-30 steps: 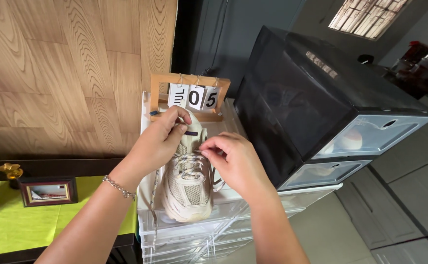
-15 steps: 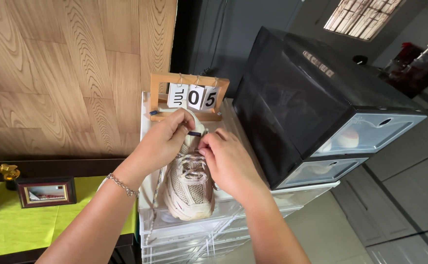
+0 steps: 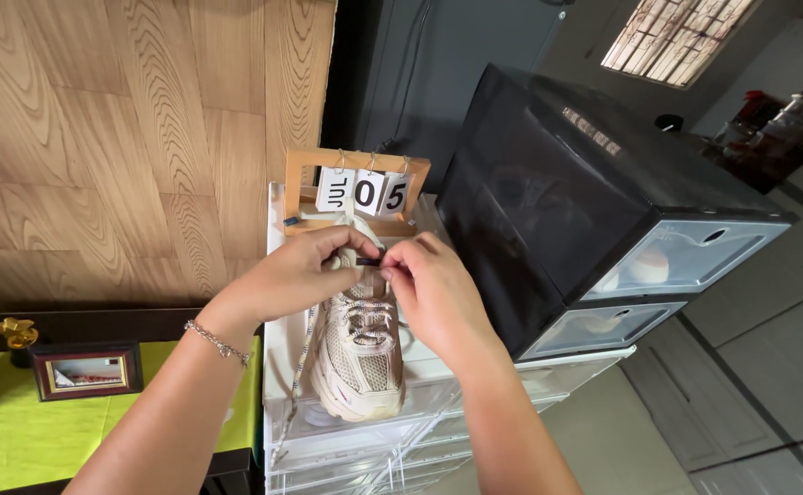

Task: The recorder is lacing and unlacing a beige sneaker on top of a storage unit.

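At the far left, a small gold ornament (image 3: 14,332) and a framed picture (image 3: 87,370) are seen on a tabletop covered by a lime-green cloth (image 3: 16,431), with a wood-grain wall panel (image 3: 126,137) behind. A chain bracelet (image 3: 210,338) is worn on the wrist of the left hand (image 3: 302,272), which is reached over the upper part of a beige sneaker (image 3: 358,353); its fingers are closed together, pinched on the lace (image 3: 302,353) near the shoe's collar, and one loose end of that lace is seen hanging down the left side of the shoe. The sneaker is set upright, toe toward the camera, on top of a stack of clear plastic shoe boxes (image 3: 365,440), just in front of a wooden flip calendar (image 3: 355,191). The right hand (image 3: 429,289) is held just beside the left, touching the shoe at the top eyelets, its fingers clamped on a dark lace tip between thumb and forefinger. Immediately to the right, a stack of black shoe boxes with translucent doors (image 3: 603,220) is stood against the clear ones; a pale shoe is dimly visible behind the upper door. At the far right, a grey tiled floor (image 3: 768,367) is visible, and a barred window (image 3: 672,32) is seen above.
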